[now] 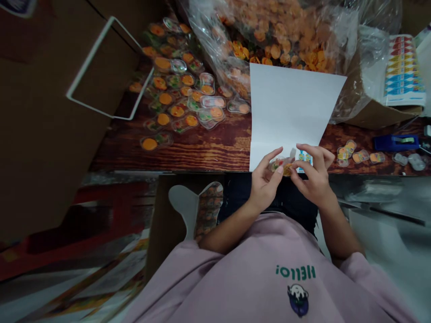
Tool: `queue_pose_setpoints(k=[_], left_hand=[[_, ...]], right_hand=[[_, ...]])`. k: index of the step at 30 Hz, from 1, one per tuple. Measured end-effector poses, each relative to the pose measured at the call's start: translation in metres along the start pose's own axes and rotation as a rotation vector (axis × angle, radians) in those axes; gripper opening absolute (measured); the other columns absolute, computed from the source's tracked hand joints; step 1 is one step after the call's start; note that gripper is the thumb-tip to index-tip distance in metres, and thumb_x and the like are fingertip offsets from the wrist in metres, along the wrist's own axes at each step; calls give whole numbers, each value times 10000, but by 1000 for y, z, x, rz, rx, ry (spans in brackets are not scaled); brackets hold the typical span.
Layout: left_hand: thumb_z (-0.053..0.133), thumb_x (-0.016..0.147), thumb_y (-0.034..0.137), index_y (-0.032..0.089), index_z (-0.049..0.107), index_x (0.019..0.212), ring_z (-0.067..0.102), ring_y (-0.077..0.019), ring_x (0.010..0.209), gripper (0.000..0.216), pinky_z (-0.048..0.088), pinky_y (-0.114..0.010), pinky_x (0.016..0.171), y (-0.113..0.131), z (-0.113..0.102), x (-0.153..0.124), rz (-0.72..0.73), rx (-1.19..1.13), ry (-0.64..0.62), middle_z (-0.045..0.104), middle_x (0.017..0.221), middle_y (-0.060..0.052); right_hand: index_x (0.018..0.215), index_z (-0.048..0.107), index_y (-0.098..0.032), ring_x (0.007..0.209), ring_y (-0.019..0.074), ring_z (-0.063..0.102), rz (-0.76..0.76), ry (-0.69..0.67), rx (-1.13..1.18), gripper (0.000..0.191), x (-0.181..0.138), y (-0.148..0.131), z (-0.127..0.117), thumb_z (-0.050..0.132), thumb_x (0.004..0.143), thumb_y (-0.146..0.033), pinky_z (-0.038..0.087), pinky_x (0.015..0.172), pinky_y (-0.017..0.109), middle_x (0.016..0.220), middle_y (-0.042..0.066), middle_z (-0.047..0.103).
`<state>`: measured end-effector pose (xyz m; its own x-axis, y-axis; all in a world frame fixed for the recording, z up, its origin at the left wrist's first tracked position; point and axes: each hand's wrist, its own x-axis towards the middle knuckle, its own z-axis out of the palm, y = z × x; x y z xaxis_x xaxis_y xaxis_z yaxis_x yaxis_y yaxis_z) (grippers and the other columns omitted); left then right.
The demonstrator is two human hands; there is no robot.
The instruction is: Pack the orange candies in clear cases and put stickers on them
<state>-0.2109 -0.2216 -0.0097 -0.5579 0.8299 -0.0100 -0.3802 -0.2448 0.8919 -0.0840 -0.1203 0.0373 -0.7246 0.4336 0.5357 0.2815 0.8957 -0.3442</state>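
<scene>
Close to the table's front edge, my left hand (pixel 263 181) grips a small clear plastic packet (pixel 278 163) between thumb and fingers. An orange disc (pixel 287 169) shows at the packet's right end. My right hand (pixel 314 172) is closed at that end, with thumb and a finger pinched at its edge and the index finger raised above. Both hands are over the lower part of a white sheet (pixel 292 103). Blue printed stickers (pixel 305 157) show on the sheet, partly behind my right fingers.
Many similar clear packets (pixel 178 110) lie loose on the wooden table (pixel 215 148) at left. Behind the sheet is a big plastic bag (pixel 269 31) of orange pieces. At right are a carton (pixel 373 101) with sticker sheets (pixel 404 72), a blue tape dispenser (pixel 395 142) and small stickered pieces (pixel 360 156).
</scene>
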Motion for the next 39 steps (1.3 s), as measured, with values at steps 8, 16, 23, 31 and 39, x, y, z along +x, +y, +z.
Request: queue_pose_setpoints(k=[8,16,23,31,39], left_hand=[[653,960,592,185,707,1070,773,-171,787,425,630,-278,721,-17,-9,-7,-121,132,120,795,923,-71],[507,1031,465,184,703,917,574,-128,577,361,454,-243,574,-59,-115,-42,12,829,261,627,654,11],[506,1021,279,145,716,1232,639,-310,1194,327,495,-430,1012,-62,-70,-33,167,1470,-463,722,1238,-180],[372,964,39,29,592,1428,540,-311,1368,514,325,-480,1202,-95,-17,-16,-3,1743,-744,634,1427,-239],[540,923,66,73,797,1072,603,-300,1282,298,360,-424,1163,-107,-12,0,-39,1719,-775,750,1182,-215]], right_hand=[[1010,618,-263,1129,259,588,274,327,73,63,-41,-5,33,611,961,-224,494,973,488,1202,80,628],[964,647,-225,914,212,640,733,237,263,106,-158,6,64,569,986,-294,530,823,388,954,57,657],[923,669,-200,798,176,596,930,179,376,214,-151,26,69,599,964,-399,472,736,321,883,28,648],[922,668,-195,815,175,594,835,149,300,207,-157,18,68,566,966,-369,457,728,313,888,32,642],[911,690,-180,814,165,591,840,159,368,234,-161,18,66,598,943,-394,456,749,308,885,31,665]])
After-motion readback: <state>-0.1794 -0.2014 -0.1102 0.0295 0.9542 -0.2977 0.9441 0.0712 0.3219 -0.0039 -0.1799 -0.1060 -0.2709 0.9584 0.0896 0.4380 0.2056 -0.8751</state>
